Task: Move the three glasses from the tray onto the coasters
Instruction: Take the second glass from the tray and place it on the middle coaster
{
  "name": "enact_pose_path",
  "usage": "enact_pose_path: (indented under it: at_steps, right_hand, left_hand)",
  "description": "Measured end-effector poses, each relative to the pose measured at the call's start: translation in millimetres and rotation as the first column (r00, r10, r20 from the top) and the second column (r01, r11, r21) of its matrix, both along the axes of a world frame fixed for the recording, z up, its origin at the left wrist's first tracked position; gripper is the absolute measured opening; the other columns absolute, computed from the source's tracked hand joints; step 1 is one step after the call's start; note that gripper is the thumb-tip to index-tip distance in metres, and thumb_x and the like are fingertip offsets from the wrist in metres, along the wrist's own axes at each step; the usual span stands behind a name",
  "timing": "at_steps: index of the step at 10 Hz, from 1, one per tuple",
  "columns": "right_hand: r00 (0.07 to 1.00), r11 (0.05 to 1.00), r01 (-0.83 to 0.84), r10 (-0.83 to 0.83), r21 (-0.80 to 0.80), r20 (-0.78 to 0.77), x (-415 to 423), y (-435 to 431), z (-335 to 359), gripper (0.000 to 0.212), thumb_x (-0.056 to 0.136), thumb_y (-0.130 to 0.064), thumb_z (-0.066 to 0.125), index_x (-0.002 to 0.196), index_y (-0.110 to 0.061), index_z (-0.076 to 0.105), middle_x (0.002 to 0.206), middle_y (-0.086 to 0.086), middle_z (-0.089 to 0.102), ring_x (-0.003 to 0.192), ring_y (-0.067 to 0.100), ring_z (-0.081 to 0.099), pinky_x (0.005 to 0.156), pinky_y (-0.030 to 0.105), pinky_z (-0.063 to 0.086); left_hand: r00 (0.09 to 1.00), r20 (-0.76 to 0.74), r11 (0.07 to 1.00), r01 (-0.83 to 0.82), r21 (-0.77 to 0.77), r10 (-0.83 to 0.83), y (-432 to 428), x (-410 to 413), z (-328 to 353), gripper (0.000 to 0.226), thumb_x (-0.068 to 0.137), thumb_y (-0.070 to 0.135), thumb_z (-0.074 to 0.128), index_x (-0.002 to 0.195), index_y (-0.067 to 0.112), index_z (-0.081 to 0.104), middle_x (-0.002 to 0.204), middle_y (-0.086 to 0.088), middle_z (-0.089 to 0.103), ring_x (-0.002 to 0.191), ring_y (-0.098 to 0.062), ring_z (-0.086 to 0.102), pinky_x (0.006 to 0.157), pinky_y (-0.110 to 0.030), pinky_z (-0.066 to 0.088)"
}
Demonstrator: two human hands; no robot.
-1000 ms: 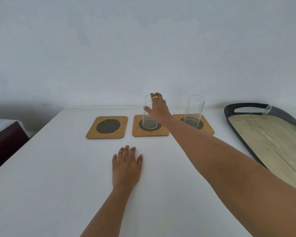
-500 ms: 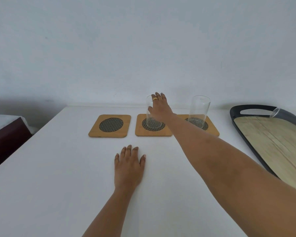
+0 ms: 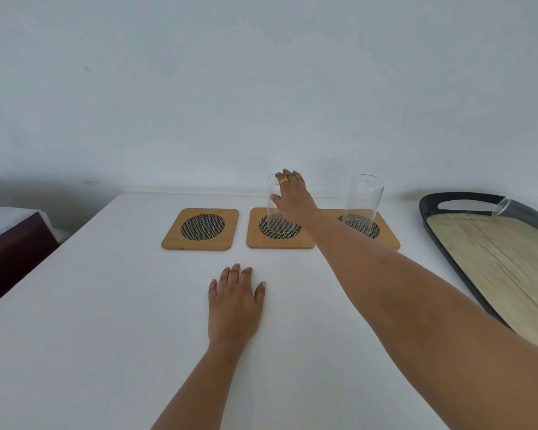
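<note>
Right hand (image 3: 292,197) is wrapped around the middle glass (image 3: 277,209), fingers curled over its far side near the rim. That glass stands upright, base on the mesh disc of the middle coaster (image 3: 279,228). Looks seated, so I'd judge this as the release step for glass two.

Right glass (image 3: 363,203) is upright on the right coaster (image 3: 385,235), hands off it. Left coaster (image 3: 201,228) is bare.

Third glass (image 3: 504,206) is only partly in frame: it shows at the far edge of the tray (image 3: 466,197), tilted or lying down, long axis running roughly toward upper right. Can't tell more, it's cut off.

Key geometry for the next move: the last glass lies well to the right of the right hand, the empty coaster is well to the left of it. So the right arm is the nearer one for the pick, then has to cross over both placed glasses to reach the left coaster. Risk of clipping them with the forearm.

Left hand (image 3: 235,301) lies flat, palm down, on the white desk (image 3: 90,321), fingers spread, holding nothing. It sits nearer the empty coaster than the tray.
</note>
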State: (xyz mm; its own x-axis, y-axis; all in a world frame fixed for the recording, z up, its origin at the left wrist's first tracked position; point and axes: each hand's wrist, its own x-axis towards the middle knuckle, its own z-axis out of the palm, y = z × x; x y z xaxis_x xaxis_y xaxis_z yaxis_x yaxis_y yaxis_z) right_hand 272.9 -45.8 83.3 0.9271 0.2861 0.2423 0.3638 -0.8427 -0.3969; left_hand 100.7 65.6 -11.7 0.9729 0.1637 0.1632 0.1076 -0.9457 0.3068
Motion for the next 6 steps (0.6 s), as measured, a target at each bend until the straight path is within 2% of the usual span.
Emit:
enact_pose_path:
  at_steps: [3,4,5,6]
  right_hand:
    - [1.0,0.999,0.013,-0.013,0.05,-0.003,1.6,1.3,-1.0,0.056,0.097,-0.018,0.046,0.145,-0.002,0.021,0.157,0.017,0.013,0.147,0.029,0.0,0.119,0.04,0.014]
    - [0.996,0.986,0.056,-0.066,0.159,0.055,-4.0,3.6,-4.0,0.065,0.093,-0.02,0.053,0.146,-0.005,0.02,0.158,0.015,0.011,0.147,0.028,-0.001,0.121,0.041,0.012]
    - [0.975,0.939,0.094,-0.154,0.33,0.162,-18.3,5.3,-13.5,0.062,0.09,-0.02,0.056,0.143,-0.004,0.027,0.156,0.016,0.019,0.147,0.028,0.007,0.12,0.04,0.014]
    - [0.947,0.9,0.126,-0.234,0.417,0.218,-39.3,0.1,-28.8,0.056,0.087,-0.016,0.057,0.137,-0.001,0.036,0.15,0.018,0.031,0.144,0.03,0.019,0.118,0.044,0.02]
  left_hand:
    - [1.0,0.003,1.0,0.002,-0.007,-0.002,0.5,-0.4,-0.3,0.052,0.097,0.046,0.027,0.142,0.021,0.031,0.153,-0.001,0.029,0.144,-0.018,0.02,0.119,-0.039,0.015]
    - [1.0,-0.001,1.0,-0.001,-0.021,0.001,-0.1,-0.6,0.5,0.052,0.097,0.046,0.028,0.142,0.021,0.031,0.153,-0.001,0.028,0.144,-0.018,0.019,0.119,-0.039,0.014]
    - [1.0,0.003,1.0,-0.003,-0.025,0.004,-0.3,-0.6,1.0,0.052,0.096,0.046,0.028,0.142,0.021,0.031,0.154,-0.001,0.028,0.144,-0.018,0.019,0.119,-0.039,0.014]
    - [1.0,0.001,1.0,-0.003,-0.025,0.003,-0.7,-0.3,1.1,0.052,0.096,0.046,0.028,0.142,0.021,0.03,0.154,-0.001,0.028,0.144,-0.018,0.019,0.119,-0.039,0.014]
